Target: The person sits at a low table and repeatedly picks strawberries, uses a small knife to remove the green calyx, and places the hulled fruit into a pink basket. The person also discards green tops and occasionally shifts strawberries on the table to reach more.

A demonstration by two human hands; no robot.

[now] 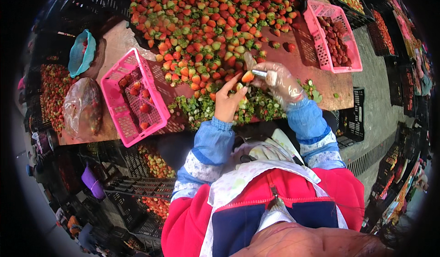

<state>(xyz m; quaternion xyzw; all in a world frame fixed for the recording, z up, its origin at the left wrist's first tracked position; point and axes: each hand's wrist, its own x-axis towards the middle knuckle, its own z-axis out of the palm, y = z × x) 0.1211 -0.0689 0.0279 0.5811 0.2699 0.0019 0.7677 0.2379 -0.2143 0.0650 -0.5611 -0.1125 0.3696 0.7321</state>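
My right hand [280, 80], in a clear plastic glove, is closed on a small metal tool [259, 73] with a pale wrapped part. A strawberry [247, 76] sits at the tool's tip, between my two hands. My bare left hand [229, 98] is just left of it, index finger and thumb apart; whether its fingers touch the fruit I cannot tell. Beyond both hands spreads a big heap of strawberries [206, 19], many with green leaves. Cut green strawberry tops [202, 111] lie in a pile along the near table edge, under and beside my hands.
A pink plastic basket [160, 114] with several strawberries stands at the left. Another pink basket [318, 47], fuller, is at the right. Farther left are a filled clear plastic bag [82, 109] and a teal basket [82, 55]. Black crates [357, 119] stand around the table.
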